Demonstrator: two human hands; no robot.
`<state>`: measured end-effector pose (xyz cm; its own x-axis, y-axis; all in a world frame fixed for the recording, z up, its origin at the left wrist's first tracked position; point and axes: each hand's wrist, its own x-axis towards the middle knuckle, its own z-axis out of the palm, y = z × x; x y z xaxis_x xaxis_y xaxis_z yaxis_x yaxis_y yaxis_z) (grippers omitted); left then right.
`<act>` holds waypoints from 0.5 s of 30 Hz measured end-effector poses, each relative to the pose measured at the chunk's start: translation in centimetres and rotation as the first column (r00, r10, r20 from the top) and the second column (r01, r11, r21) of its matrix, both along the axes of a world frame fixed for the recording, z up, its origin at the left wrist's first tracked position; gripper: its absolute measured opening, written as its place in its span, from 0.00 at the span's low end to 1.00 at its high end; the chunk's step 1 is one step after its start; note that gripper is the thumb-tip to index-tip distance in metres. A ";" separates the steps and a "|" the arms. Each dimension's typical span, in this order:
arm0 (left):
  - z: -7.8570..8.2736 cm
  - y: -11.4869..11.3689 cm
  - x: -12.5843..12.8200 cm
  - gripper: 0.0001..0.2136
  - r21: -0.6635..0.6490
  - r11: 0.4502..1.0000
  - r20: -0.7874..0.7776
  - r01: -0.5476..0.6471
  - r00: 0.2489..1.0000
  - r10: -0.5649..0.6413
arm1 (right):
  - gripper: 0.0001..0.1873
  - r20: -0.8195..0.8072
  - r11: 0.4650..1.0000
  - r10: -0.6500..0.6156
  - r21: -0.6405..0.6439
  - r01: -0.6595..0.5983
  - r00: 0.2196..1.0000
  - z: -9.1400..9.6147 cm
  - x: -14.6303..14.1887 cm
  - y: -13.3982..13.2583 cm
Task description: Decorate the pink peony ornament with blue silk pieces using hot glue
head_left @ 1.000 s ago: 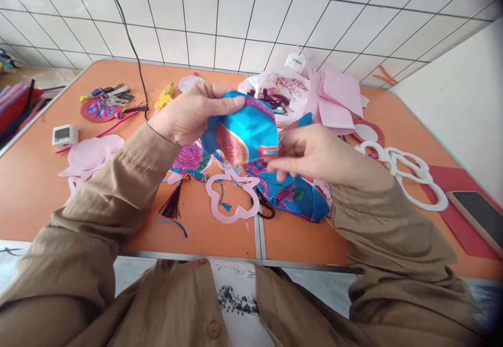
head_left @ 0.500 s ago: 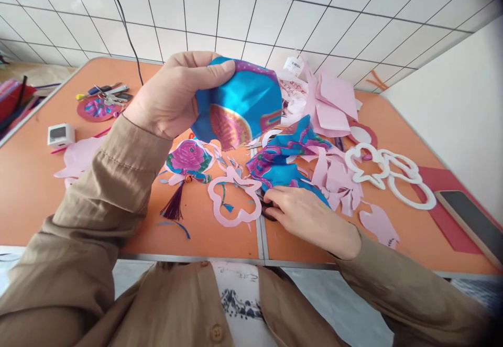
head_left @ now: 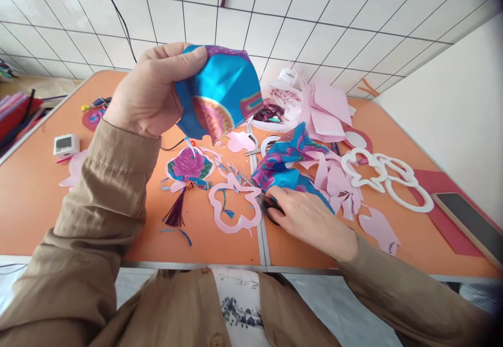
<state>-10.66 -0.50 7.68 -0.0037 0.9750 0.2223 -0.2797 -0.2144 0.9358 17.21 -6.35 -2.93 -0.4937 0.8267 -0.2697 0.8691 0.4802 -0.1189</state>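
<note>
My left hand [head_left: 157,87] is raised over the table, pinching a blue fabric piece [head_left: 223,87] with a purple edge and a gold-pink motif between thumb and fingers. Lower down, my right hand [head_left: 302,216] has its fingers closed on the black handles of scissors [head_left: 272,212] lying on the table, their blades pointing away to the left. Just beyond that hand is a crumpled blue and purple cloth [head_left: 291,161]. A pink paper outline [head_left: 220,221] lies left of the scissors. Further left sits a rose-patterned piece [head_left: 190,163] with a bell and a dark purple tassel [head_left: 175,208].
Pink scraps [head_left: 330,171], white outline templates [head_left: 411,192] and a phone [head_left: 471,221] on red sheets occupy the right side. A plastic bag [head_left: 277,119] and folded pink sheets [head_left: 328,114] stand against the tiled wall. A small white box [head_left: 66,145] is at left.
My left hand has shifted left with the blue fabric, uncovering the bag and a pink flower-shaped piece behind it. My right hand stays at the scissors, whose blades now show more.
</note>
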 end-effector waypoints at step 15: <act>-1.3 1.7 -0.5 0.16 -0.114 0.993 0.016 0.039 0.999 -0.037 | 0.29 -0.656 0.649 -0.718 -0.752 -0.114 0.232 -2.6 2.9 4.1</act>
<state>-11.12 1.18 6.39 0.0318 0.9935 0.1091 -0.2990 -0.0947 0.9495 20.13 -2.25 -5.57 -0.4696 0.8243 -0.3162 0.0318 -0.3421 -0.9391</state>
